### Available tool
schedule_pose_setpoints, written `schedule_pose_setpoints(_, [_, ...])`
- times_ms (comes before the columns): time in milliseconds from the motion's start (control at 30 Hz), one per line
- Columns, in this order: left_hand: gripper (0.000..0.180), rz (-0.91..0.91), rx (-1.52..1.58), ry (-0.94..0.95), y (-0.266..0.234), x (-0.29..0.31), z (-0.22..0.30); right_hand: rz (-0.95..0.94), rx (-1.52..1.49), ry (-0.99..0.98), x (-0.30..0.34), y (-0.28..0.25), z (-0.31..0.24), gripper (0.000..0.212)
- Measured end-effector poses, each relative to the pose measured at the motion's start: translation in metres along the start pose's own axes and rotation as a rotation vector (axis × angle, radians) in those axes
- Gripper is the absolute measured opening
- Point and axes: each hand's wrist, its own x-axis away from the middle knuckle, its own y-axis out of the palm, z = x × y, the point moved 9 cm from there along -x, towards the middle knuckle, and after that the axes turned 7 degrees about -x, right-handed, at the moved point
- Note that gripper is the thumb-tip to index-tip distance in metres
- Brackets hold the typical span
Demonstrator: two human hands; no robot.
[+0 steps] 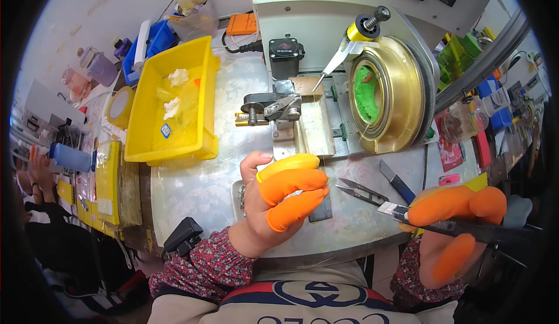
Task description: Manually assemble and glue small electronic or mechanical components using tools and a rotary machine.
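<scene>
My left hand (288, 193), with orange and yellow finger covers, is closed in a pinch in front of the machine's clamp. A tiny pale piece shows by its fingertips; what the fingers grip is too small to name. My right hand (457, 222), in orange finger covers, is wrapped round a black utility knife (434, 225) whose blade end points left toward my left hand. Between the hands are thread snips (364, 192), tips toward my left fingers. Behind them a blade with a blue handle (397, 183) lies on the table.
Beyond my hands stands a machine with a metal clamp (279, 107) and a large brass-coloured ring (399, 99) with green filling. At the left sits a yellow bin (198, 131) beside a tape roll (120, 106). Another person's hand (41, 175) shows at the far left.
</scene>
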Motion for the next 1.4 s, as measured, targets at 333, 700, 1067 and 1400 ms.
schedule_pose_setpoints(333, [0.033, -0.087, -0.095, 0.005, -0.001, 0.004, 0.001, -0.169, 0.185, 0.076, -0.024, 0.045, 0.023, 0.032])
schedule_pose_setpoints(700, [0.031, -0.092, 0.012, -0.016, 0.0, 0.0, 0.002, 0.064, 0.148, 0.084, -0.016, 0.031, 0.029, 0.03])
schedule_pose_setpoints(1067, [0.033, -0.138, 0.061, -0.063, 0.005, 0.002, -0.002, -0.176, 0.288, 0.129, -0.021, 0.045, 0.033, 0.029])
schedule_pose_setpoints(1400, [0.032, -0.118, 0.065, -0.017, 0.005, 0.001, 0.0, -0.173, 0.292, 0.122, -0.021, 0.044, 0.03, 0.03])
